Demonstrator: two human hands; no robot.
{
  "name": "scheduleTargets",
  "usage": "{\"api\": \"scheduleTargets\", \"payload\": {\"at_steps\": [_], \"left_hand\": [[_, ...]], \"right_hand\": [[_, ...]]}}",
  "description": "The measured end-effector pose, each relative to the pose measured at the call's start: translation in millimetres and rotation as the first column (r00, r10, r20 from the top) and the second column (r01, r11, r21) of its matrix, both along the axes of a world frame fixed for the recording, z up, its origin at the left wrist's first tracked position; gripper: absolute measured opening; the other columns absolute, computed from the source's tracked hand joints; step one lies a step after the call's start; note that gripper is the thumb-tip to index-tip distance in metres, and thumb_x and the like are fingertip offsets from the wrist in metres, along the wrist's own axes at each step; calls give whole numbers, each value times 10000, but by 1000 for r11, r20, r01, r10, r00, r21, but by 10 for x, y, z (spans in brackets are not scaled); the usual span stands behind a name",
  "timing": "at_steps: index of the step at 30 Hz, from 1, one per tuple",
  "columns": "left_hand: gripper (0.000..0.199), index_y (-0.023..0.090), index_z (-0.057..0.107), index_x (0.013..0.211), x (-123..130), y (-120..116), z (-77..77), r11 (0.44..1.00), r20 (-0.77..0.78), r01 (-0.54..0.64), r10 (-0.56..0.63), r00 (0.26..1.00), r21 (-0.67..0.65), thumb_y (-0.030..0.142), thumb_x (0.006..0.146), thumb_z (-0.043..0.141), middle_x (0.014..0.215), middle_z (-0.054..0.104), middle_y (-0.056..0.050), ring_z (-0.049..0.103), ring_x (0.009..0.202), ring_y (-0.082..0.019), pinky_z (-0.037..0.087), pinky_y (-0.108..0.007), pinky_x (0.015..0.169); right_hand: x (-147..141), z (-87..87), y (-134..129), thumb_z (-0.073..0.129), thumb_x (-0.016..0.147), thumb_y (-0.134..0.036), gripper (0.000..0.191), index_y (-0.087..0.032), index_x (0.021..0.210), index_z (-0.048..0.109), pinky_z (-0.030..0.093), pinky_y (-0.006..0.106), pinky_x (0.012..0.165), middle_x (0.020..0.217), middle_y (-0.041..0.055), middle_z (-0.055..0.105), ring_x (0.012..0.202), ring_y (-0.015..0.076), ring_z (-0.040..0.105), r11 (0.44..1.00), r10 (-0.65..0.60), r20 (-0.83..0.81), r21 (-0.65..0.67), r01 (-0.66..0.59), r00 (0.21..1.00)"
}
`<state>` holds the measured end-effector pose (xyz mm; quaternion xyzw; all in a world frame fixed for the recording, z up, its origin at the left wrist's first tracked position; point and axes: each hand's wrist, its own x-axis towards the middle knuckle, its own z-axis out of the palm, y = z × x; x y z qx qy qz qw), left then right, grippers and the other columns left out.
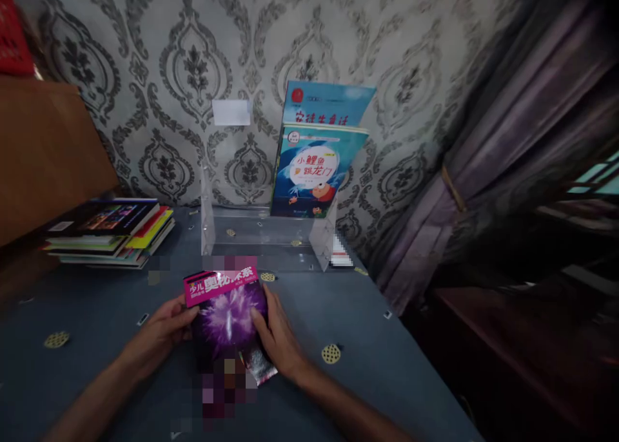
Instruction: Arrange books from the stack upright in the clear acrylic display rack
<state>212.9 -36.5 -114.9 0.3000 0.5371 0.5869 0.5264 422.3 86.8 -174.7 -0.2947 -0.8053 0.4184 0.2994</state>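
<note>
Your left hand (169,324) and right hand (280,332) grip opposite edges of a purple book (226,323) between them, thumbs on its cover. Beyond your hands stands a clear rack (271,259) bearing blue books (309,174); a book pile (109,232) lies beyond your left hand, leftward.

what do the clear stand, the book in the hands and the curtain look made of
Stand: clear, glossy plastic by its look, perhaps acrylic; the wall shows through it. Held book: paper, with a printed, likely laminated cover, judging by its slight sheen. Curtain: soft, matt-looking fabric, as it hangs in gathered folds; which fibre can't be told.
</note>
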Motion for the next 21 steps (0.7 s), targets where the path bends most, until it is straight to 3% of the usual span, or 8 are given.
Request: {"api": "scheduleTargets", "payload": {"at_steps": [3,5,7,10,12,15,18,21], "left_hand": [[448,211,755,1082,31,92,176,990,-101,69,-56,993,126,474,728,830,1084,772,-104,700,1046,-297,548,-366,882],[441,226,762,1090,45,171,290,973,-144,126,-99,985,192,485,737,816,1075,775,-104,696,1057,-312,536,-410,926],[420,238,774,1073,48,255,398,947,-180,202,-159,971,249,493,740,807,1039,781,-97,703,1022,-313,531,-435,933],[360,225,807,951,5,378,546,891,-284,350,-269,920,289,502,722,807,928,785,-83,710,907,-293,534,-418,898],[299,206,811,820,-60,453,616,851,-371,465,-361,855,243,481,703,816,783,763,-64,681,751,-246,541,-353,773],[190,197,791,723,-166,551,622,806,-445,578,-476,759,124,376,674,824,609,684,-21,545,556,-155,439,-247,555],[117,203,778,709,-208,625,517,800,-423,593,-506,752,95,307,663,806,551,631,8,461,508,-120,377,-221,506],[118,202,762,666,-186,677,451,804,-376,586,-516,770,97,309,659,812,511,588,18,422,485,-106,371,-217,494]], "right_hand": [[-48,213,59,355,1010,-560,496,-192,1258,577,508,407,1001,1174,117,685,1125,247,640,989,-33,-157,-148,9,987],[-75,423,92,340,1001,-609,500,-199,982,626,546,334,814,900,58,686,879,213,653,986,-80,-301,-162,32,950],[-77,630,123,309,995,-642,543,-213,775,560,517,294,670,730,21,604,719,186,590,990,-119,-425,-114,77,897],[-18,806,168,236,995,-660,594,-227,702,519,490,301,604,649,13,535,636,184,537,988,-107,-495,41,146,862],[62,784,193,186,1003,-637,616,-229,732,560,497,320,609,636,19,539,609,192,533,968,-56,-461,192,162,886],[219,566,207,173,1024,-535,578,-227,895,644,539,356,689,699,53,619,666,224,595,915,10,-319,385,120,948],[369,301,186,228,1031,-431,475,-224,1172,631,567,373,816,919,103,716,854,258,667,879,10,-183,471,78,983],[460,191,157,228,1034,-396,453,-233,1206,614,565,367,861,970,99,725,890,251,677,857,62,-113,515,5,992]]}}
